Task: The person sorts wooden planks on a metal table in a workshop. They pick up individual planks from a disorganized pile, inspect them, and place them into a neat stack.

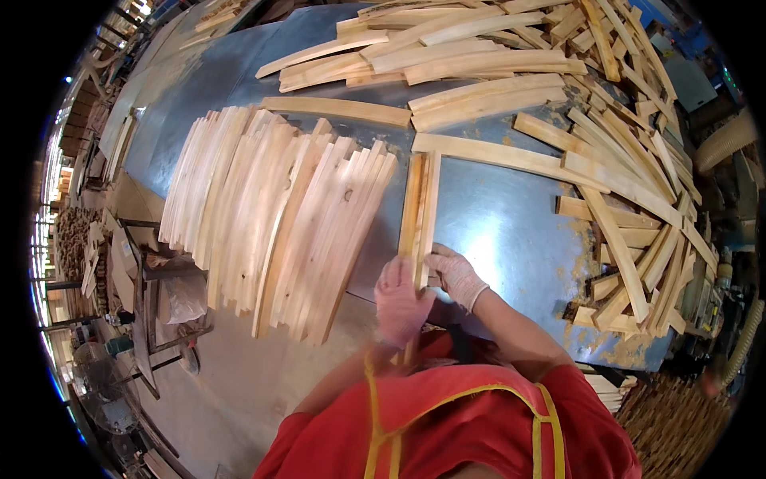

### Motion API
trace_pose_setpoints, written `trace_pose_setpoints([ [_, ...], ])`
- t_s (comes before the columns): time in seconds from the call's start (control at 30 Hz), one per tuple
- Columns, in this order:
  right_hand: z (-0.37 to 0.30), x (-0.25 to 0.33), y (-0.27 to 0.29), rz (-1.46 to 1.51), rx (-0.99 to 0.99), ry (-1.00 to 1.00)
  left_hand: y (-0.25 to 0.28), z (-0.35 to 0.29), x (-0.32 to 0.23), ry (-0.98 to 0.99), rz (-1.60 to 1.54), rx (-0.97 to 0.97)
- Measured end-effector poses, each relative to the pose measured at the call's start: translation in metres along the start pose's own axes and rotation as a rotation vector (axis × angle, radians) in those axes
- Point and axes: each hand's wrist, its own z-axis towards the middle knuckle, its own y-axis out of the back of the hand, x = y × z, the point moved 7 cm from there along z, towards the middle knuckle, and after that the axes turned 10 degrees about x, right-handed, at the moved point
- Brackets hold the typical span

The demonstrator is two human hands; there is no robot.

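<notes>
A pair of pale wooden strips (419,209) lies side by side, pointing away from me, with the near ends at my body. My left hand (401,299), in a pale glove and slightly blurred, is closed about the left side of these strips near their lower part. From the right, my gloved right hand (456,276) grips their edge with bent fingers. At their far end, a long wooden strip (511,162) lies crosswise. To the left stands a tight row of wooden strips (279,223) set close together, partly overhanging the table's near edge.
The metal table (499,219) carries sawdust at the right. A loose heap of wooden strips (630,207) covers its right side, and more strips (479,60) lie stacked at the back. A metal-framed cart (152,311) stands on the floor at the left.
</notes>
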Motion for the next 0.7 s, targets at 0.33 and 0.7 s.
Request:
trace_pose_setpoints([
  [0.33,0.005,0.01,-0.044,-0.413,-0.203,0.017,-0.004,-0.017,0.078,0.172,-0.465,0.23],
  [0.7,0.02,-0.001,-0.035,-0.581,-0.277,0.122,0.023,-0.1,0.091,0.342,-0.639,0.308],
])
